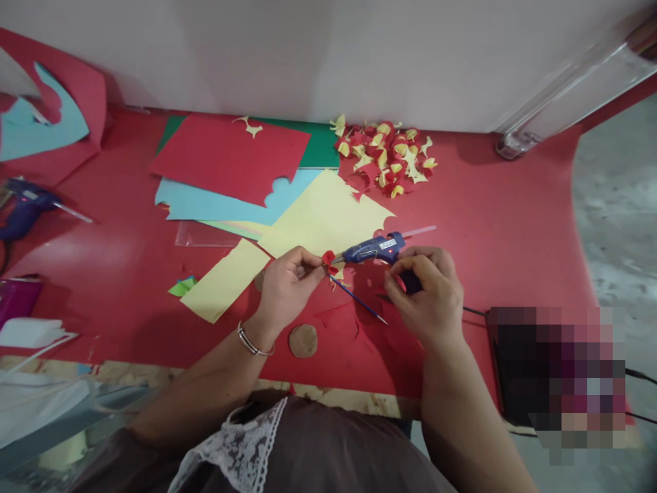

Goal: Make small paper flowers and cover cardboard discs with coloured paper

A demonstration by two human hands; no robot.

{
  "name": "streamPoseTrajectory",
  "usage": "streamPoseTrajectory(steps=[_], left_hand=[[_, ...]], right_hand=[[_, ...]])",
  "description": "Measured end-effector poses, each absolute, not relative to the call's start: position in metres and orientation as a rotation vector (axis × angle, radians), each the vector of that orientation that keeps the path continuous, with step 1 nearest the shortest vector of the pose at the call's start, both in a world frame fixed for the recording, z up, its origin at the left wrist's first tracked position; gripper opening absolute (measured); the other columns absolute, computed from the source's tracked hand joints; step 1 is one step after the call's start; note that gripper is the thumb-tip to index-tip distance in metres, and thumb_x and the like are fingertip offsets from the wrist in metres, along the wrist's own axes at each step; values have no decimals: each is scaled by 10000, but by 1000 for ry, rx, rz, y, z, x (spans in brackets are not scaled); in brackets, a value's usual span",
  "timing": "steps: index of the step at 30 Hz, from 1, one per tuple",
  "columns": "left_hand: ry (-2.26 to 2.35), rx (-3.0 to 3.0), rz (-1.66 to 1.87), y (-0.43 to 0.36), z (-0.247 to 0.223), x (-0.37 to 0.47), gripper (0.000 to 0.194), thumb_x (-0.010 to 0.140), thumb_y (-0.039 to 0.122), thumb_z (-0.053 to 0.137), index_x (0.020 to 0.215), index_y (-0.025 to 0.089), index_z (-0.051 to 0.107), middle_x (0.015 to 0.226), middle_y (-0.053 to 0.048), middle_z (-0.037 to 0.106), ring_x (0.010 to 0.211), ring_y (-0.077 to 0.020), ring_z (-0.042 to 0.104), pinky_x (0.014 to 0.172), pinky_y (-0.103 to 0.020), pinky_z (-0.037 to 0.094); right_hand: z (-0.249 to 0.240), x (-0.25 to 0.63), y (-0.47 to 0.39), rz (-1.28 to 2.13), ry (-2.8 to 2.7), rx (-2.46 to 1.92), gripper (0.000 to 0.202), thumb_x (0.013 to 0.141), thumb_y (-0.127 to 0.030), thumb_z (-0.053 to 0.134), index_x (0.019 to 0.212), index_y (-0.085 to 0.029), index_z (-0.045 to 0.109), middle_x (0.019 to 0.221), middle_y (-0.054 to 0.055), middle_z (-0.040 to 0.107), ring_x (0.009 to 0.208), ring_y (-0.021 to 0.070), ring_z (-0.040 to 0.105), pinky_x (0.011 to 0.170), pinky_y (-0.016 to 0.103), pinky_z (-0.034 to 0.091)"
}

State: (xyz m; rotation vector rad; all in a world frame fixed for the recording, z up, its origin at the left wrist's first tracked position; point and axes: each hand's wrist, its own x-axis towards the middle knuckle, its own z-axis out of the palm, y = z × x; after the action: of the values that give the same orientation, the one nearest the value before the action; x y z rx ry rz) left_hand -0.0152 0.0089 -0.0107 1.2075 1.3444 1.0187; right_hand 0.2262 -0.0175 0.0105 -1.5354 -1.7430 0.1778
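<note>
Red petals point(329, 259) sit pinched in the left hand point(287, 287), right hand point(430, 294) curled.

The person wears a brown top point(339, 452), white lace point(239, 445).

Craft workspace, glue gun point(374, 249), coloured paper point(230, 157)

Red flower point(329, 257) — dark blue glue gun point(370, 249) — pale yellow paper point(326, 212)
</note>
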Motion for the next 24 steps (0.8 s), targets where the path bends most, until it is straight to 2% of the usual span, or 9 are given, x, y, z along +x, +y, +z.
streamPoseTrajectory(steps=[5,13,24], left_hand=[[1374,1210,1010,10,-11,-17,155,805,293,849,811,211,716,748,0,776,667,-137,735,622,-231,567],[1353,1216,1029,9,-17,-18,168,844,302,843,846,213,700,797,-11,789,716,-153,764,671,-251,604],[1412,1277,1073,9,-8,-13,115,832,235,805,813,216,693,754,10,781,697,-144,774,650,-230,590]], right_hand=[[10,226,-18,181,-1745,-1543,105,875,-174,729,831,-254,677,1005,67,707,946,260,672,841,446,557],[10,224,-17,169,-1735,-1549,106,864,-177,719,816,-258,669,995,67,709,946,260,670,843,442,563],[8,225,-17,150,-1746,-1521,116,874,-164,721,818,-252,672,985,64,707,929,254,673,834,438,567]])
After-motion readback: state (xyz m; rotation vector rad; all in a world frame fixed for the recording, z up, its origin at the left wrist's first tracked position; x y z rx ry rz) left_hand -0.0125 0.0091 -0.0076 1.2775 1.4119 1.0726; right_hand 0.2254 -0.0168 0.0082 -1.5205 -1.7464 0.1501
